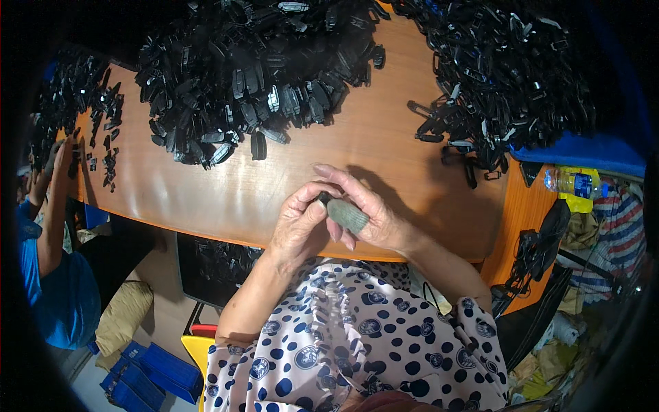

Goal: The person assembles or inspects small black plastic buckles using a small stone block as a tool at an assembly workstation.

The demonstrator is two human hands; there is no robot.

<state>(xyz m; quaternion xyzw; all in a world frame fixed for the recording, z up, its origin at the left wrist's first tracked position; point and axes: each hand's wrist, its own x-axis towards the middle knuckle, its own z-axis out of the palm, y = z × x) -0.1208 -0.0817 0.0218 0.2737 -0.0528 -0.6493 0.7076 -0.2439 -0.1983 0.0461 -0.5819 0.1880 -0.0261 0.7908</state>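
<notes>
You are pinching one small black plastic piece (323,198) between the thumb and forefinger of your left hand (295,225), out in front of you by the near edge of the wooden table (206,191). Those two fingertips are closing on it with no gap showing. Your right hand (382,218) is curving around from the other side, its fingers loosely spread; a grey-green ribbed thumb cover (348,216) is sitting against or just beside the piece, so whether that hand is gripping it too, you cannot tell from this view.

The piece is probably going to feel very light, stiff and a little slick, hard to crush but easy to drop; holding it by its edges, with the ribbed cover lending friction, should suit it best.

Counting up, you are handling one piece and wearing one visible cover. Three heaps of black plastic parts are lying on the table: the middle heap (240,82), the right heap (515,75) and the left heap (65,93). Their parts are overlapping too densely to number. One clear plastic bottle (573,182) is lying at the right.
</notes>
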